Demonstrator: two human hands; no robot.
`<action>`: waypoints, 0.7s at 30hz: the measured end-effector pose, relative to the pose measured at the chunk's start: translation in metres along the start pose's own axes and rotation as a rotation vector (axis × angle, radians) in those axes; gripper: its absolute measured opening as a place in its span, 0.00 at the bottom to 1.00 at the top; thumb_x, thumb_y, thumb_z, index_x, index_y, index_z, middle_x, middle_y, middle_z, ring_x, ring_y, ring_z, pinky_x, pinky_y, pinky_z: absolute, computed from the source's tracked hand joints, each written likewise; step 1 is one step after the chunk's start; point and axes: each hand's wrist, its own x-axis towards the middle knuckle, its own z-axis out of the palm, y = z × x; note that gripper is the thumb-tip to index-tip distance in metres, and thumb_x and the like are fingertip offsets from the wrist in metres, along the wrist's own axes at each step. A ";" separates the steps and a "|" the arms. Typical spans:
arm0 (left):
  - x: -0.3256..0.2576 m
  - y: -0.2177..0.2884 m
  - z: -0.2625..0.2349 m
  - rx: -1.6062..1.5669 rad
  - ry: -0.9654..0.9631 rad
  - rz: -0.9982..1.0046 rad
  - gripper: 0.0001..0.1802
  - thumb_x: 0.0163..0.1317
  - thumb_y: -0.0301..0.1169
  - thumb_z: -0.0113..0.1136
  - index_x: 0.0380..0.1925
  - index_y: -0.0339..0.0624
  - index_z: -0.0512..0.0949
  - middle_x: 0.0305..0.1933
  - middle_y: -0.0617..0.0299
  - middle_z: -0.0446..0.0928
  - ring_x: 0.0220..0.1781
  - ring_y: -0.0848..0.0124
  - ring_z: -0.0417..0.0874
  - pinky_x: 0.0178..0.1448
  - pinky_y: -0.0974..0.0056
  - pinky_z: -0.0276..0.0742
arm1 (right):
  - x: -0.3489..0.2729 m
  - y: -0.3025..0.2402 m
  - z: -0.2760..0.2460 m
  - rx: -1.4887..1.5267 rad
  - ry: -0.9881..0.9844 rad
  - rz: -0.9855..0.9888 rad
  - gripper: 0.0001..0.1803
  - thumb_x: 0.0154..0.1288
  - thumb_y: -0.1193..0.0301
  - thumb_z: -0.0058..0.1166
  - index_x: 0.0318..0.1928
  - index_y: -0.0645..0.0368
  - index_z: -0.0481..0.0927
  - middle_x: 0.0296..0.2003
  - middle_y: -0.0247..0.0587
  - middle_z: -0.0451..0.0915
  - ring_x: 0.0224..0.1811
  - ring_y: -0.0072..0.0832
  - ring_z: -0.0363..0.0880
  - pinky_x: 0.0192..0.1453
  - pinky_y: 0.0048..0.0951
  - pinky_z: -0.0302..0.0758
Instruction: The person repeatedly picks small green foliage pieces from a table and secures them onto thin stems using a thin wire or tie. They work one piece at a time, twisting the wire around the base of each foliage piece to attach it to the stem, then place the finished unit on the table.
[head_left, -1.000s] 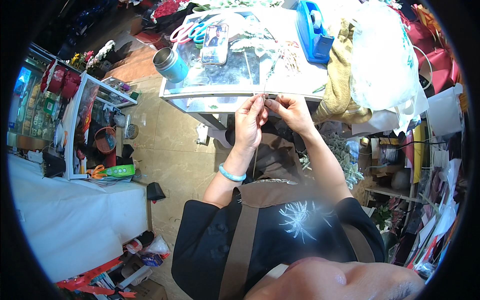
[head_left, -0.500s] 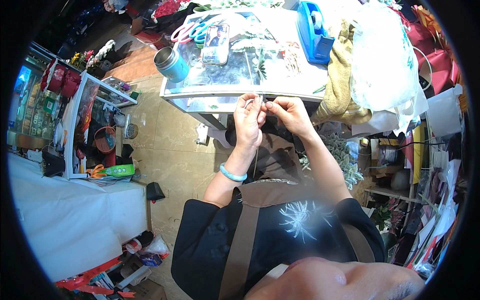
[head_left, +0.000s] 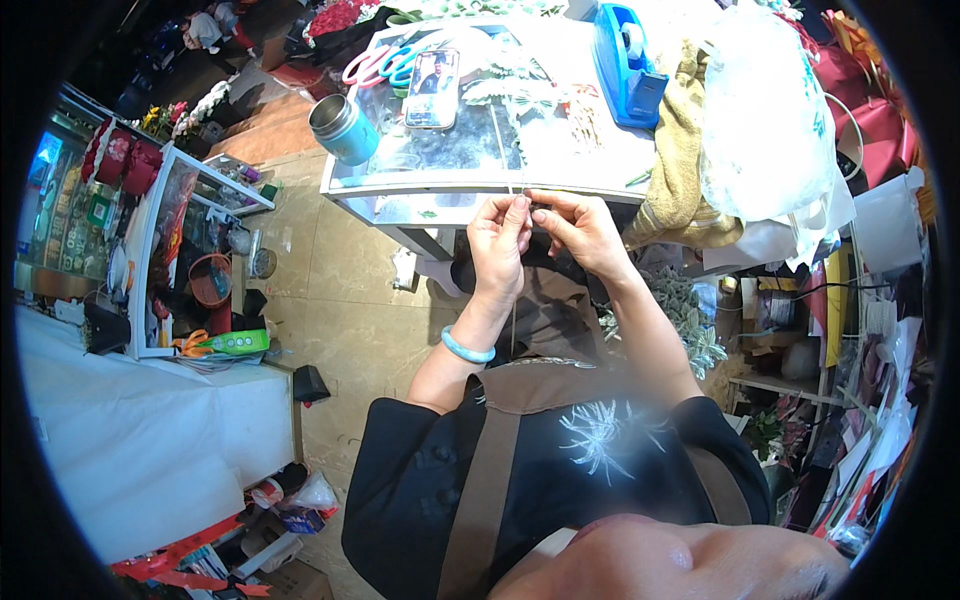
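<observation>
At the table's front edge my left hand [head_left: 498, 238] is closed, thumb and fingers pinching a thin stem [head_left: 514, 325]. The stem runs down below the hand toward my apron, and its thin upper part rises over the tabletop. Close beside it, my right hand [head_left: 582, 232] is closed too, thumb and forefinger pressed together at the same stem. Whatever small piece lies between the fingertips is too small to make out. Pale green leaves [head_left: 515, 92] lie on the white-framed table [head_left: 420, 188] beyond my hands.
A blue tape dispenser [head_left: 628, 75], a phone [head_left: 434, 88], scissors [head_left: 368, 65] and a blue metal cup [head_left: 350, 135] stand or lie on the table. A tan towel [head_left: 680, 170] and a white plastic bag [head_left: 765, 130] hang over its right side. White-covered surface [head_left: 130, 420] at left.
The stem has turned in my fingers: a dark green leaf showing above my hands has gone from view, leaving a thin line. Both hands stay nearly in place. People appear at the far upper left.
</observation>
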 end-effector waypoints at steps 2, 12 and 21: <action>-0.001 0.000 0.001 0.019 -0.025 0.023 0.08 0.62 0.33 0.56 0.31 0.40 0.74 0.20 0.70 0.69 0.16 0.85 0.62 0.18 0.80 0.52 | -0.001 -0.004 -0.001 -0.040 -0.012 0.004 0.15 0.63 0.71 0.53 0.49 0.62 0.77 0.26 0.28 0.78 0.19 0.09 0.66 0.21 0.13 0.65; -0.001 0.000 0.001 0.052 -0.109 -0.059 0.11 0.63 0.36 0.54 0.30 0.39 0.75 0.18 0.71 0.69 0.15 0.87 0.61 0.17 0.80 0.52 | -0.007 -0.012 -0.003 -0.013 -0.012 0.001 0.15 0.62 0.72 0.54 0.49 0.59 0.77 0.22 0.24 0.75 0.20 0.07 0.63 0.22 0.12 0.62; -0.006 -0.013 -0.009 0.221 -0.065 -0.051 0.18 0.62 0.46 0.53 0.21 0.45 0.73 0.13 0.73 0.65 0.13 0.86 0.58 0.17 0.78 0.50 | -0.008 -0.017 -0.005 -0.118 -0.053 -0.022 0.15 0.62 0.72 0.54 0.49 0.64 0.76 0.23 0.26 0.77 0.21 0.07 0.64 0.23 0.12 0.62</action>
